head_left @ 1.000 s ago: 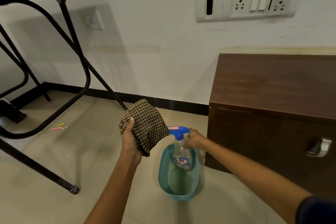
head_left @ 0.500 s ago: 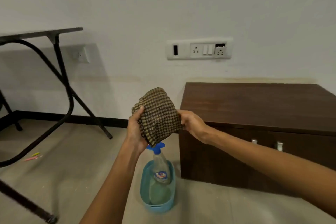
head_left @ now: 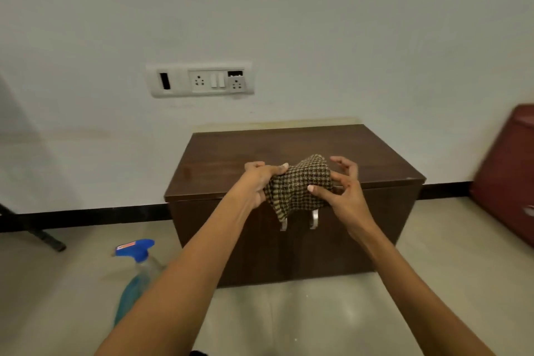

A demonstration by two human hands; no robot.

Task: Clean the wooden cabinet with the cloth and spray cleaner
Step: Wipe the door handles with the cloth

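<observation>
A low dark wooden cabinet [head_left: 361, 150] stands against the white wall, with two metal handles on its front. Above its front edge both my hands hold a bunched brown checked cloth [head_left: 300, 188]. My left hand [head_left: 260, 179] grips the cloth's left side. My right hand [head_left: 344, 191] pinches its right side with the thumb, the other fingers spread and curved. The spray cleaner bottle [head_left: 138, 257] with a blue trigger head stands in a blue tub [head_left: 127, 298] on the floor, left of the cabinet and partly behind my left forearm.
A white switch and socket panel [head_left: 199, 79] is on the wall above the cabinet. A dark red piece of furniture [head_left: 508, 170] stands at the right edge. A black table leg [head_left: 43, 237] rests on the floor at the left. Tiled floor lies before the cabinet.
My view has swung right to face the cabinet. Both hands carried the cloth from above the tub to over the cabinet's front edge. The bottle stays in the tub.
</observation>
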